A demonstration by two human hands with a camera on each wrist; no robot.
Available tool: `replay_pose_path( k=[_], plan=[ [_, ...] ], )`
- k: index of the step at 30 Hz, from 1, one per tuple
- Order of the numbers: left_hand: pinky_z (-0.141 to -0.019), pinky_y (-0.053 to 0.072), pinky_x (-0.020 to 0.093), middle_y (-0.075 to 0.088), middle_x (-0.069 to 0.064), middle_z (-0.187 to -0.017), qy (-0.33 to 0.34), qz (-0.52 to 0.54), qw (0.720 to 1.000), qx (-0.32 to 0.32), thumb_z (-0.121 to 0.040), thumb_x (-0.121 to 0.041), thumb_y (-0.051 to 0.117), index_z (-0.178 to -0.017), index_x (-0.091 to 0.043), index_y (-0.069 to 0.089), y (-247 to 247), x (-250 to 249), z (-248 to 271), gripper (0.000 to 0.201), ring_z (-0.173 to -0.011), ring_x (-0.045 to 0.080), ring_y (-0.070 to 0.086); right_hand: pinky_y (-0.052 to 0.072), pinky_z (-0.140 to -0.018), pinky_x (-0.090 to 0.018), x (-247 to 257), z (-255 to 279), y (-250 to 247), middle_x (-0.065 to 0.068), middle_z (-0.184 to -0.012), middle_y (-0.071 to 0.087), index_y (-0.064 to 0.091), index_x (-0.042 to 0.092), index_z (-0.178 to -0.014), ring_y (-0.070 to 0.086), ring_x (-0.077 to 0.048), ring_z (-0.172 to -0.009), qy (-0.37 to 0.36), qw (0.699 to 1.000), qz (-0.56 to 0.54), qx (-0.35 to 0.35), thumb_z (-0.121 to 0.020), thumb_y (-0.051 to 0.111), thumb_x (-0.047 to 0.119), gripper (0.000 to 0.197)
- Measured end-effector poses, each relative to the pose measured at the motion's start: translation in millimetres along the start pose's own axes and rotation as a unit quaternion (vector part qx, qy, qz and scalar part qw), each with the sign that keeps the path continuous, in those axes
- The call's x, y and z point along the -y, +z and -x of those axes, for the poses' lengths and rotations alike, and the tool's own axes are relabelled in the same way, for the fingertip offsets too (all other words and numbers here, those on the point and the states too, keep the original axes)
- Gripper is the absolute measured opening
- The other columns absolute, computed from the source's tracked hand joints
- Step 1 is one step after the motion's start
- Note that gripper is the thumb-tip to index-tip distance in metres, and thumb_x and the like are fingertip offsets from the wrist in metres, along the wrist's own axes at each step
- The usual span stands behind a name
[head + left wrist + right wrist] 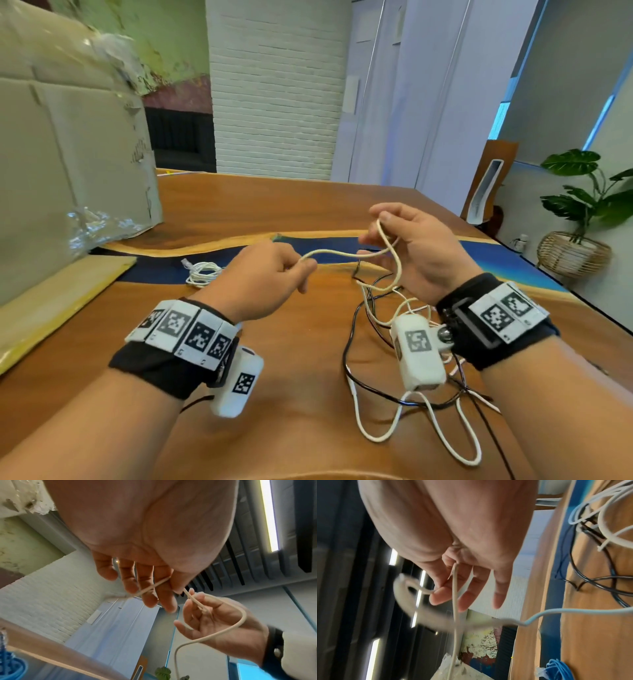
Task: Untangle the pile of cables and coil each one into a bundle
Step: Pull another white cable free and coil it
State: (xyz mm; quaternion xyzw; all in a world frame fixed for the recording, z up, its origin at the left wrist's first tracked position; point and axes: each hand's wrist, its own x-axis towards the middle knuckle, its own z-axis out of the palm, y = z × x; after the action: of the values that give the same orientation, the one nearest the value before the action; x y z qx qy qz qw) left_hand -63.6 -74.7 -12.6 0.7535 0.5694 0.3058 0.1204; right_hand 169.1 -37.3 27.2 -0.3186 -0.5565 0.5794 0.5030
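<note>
A cream cable (339, 253) stretches in the air between my two hands above the wooden table (301, 212). My left hand (306, 264) pinches one stretch of it between thumb and forefinger; the left wrist view shows that pinch on the cable (241, 620). My right hand (376, 224) holds a loop of the same cable between thumb and fingers, and the cable (454, 588) runs across its fingers. From there it drops into a tangle of black and white cables (373, 318) lying under my right wrist.
A coiled white cable (202, 273) lies left of centre on the table's blue strip. A coiled blue cable (556, 669) lies on the table in the right wrist view. A big cardboard box (68, 154) stands at the left. A potted plant (579, 212) stands off the table at right.
</note>
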Motion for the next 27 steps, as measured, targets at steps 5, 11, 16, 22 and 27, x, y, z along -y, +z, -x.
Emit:
replay_pose_path(
  k=[5,11,16,22,27],
  plan=[
    [-0.088,0.053,0.055,0.069,0.012,-0.076,-0.002,0.206,0.979,-0.003,-0.105,-0.041,0.045,-0.067,-0.019,0.068,1,0,-3,0.049,-0.085,0.038,0.065,0.059,-0.054,-0.034,-9,3,-8,-0.002,-0.065,0.05,0.062,0.009,-0.118,0.06,-0.018,-0.062,0.065,0.995,-0.076,0.008,-0.109,0.038,0.013,0.026],
    [-0.046,0.026,0.028,0.023,-0.004,-0.057,-0.042,0.455,0.886,0.073,-0.108,-0.031,0.043,-0.089,-0.008,0.064,0,-14,2,0.037,-0.048,0.015,0.018,0.059,-0.057,-0.035,-14,3,-12,-0.006,-0.07,0.053,0.061,0.013,-0.133,0.061,-0.021,-0.069,0.046,0.998,0.032,0.029,-0.11,0.035,0.008,0.036],
    [-0.043,0.012,0.026,0.02,-0.006,-0.054,-0.069,0.5,0.863,-0.016,-0.11,-0.029,0.037,-0.079,-0.013,0.054,-4,-4,-9,0.038,-0.046,0.012,0.011,0.06,-0.076,-0.045,-13,0,-20,-0.008,-0.084,0.065,0.066,0.008,-0.129,0.064,-0.028,-0.088,-0.02,0.993,0.113,0.028,-0.107,0.039,0.0,0.036],
    [-0.041,0.013,0.024,0.023,-0.007,-0.055,-0.075,0.62,0.778,-0.069,-0.11,-0.029,0.034,-0.097,-0.012,0.063,4,3,-26,0.036,-0.042,0.007,0.014,0.056,-0.082,-0.051,-15,-18,-23,-0.008,-0.082,0.065,0.065,0.01,-0.078,0.07,-0.024,-0.092,-0.119,0.991,0.055,-0.005,-0.095,0.041,-0.016,0.04],
    [-0.04,0.015,0.023,0.024,-0.007,-0.057,-0.075,0.603,0.788,-0.093,-0.111,-0.028,0.032,-0.101,-0.012,0.064,18,9,-44,0.037,-0.043,0.008,0.015,0.047,-0.097,-0.043,-45,-38,-24,0.005,-0.113,0.069,0.065,0.018,-0.054,0.06,-0.011,-0.114,-0.098,0.942,0.319,0.024,-0.084,0.04,0.016,0.038]
  ],
)
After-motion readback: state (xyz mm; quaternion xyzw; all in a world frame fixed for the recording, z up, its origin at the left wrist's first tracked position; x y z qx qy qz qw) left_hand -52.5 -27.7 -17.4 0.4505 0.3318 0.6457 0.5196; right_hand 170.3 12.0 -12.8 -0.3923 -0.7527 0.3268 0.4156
